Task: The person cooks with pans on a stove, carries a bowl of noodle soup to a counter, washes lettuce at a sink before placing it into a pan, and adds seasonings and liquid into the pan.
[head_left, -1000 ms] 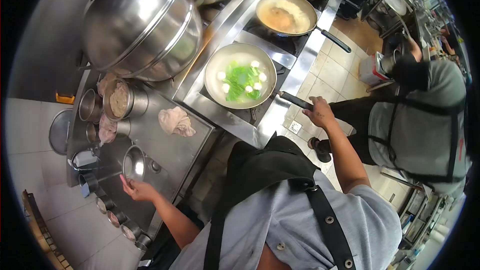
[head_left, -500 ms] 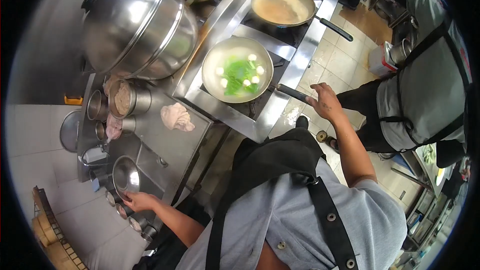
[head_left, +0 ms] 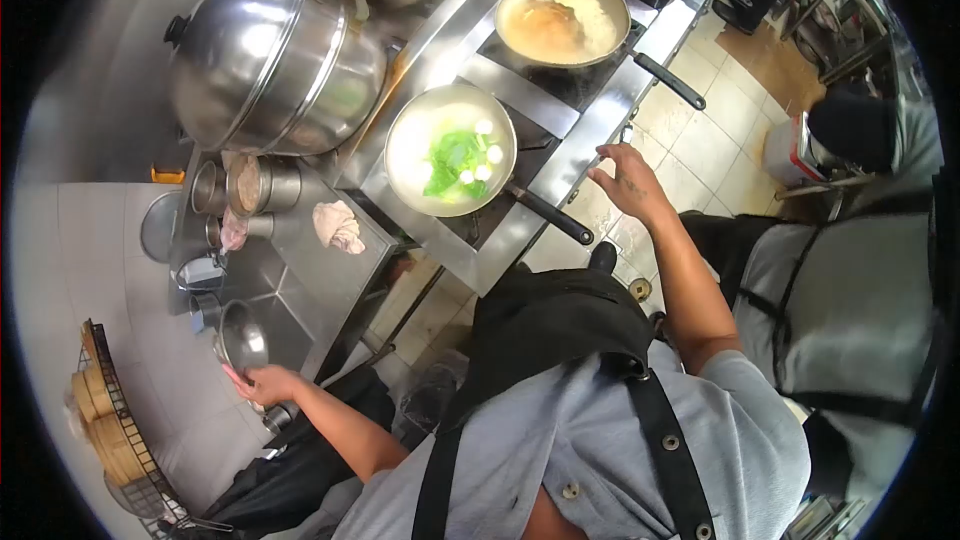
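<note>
My left hand point(head_left: 268, 385), low at the left, grips a round metal bowl point(head_left: 243, 337) by its edge. My right hand point(head_left: 632, 185) is open, fingers apart, beside the stove's front edge and away from the pan handle. Closest to it on the stove is a frying pan point(head_left: 408, 158) with a black handle point(head_left: 552, 217) pointing toward me. Green leaves point(head_left: 455, 162) and several small white balls point(head_left: 494, 154) sit in pale liquid in that pan. Behind it, a second frying pan point(head_left: 563, 20) holds brownish, cloudy liquid.
A large domed steel pot point(head_left: 250, 60) stands left of the stove. Metal containers point(head_left: 280, 186) and a crumpled cloth point(head_left: 338, 227) lie on the steel counter point(head_left: 330, 275). Bamboo steamers point(head_left: 112, 440) are at lower left. A co-worker point(head_left: 850, 310) stands close on my right.
My right hand has come away from the pan handle and opened. My left hand has moved slightly down with the bowl. The view has shifted, and the co-worker's body has moved lower in it.
</note>
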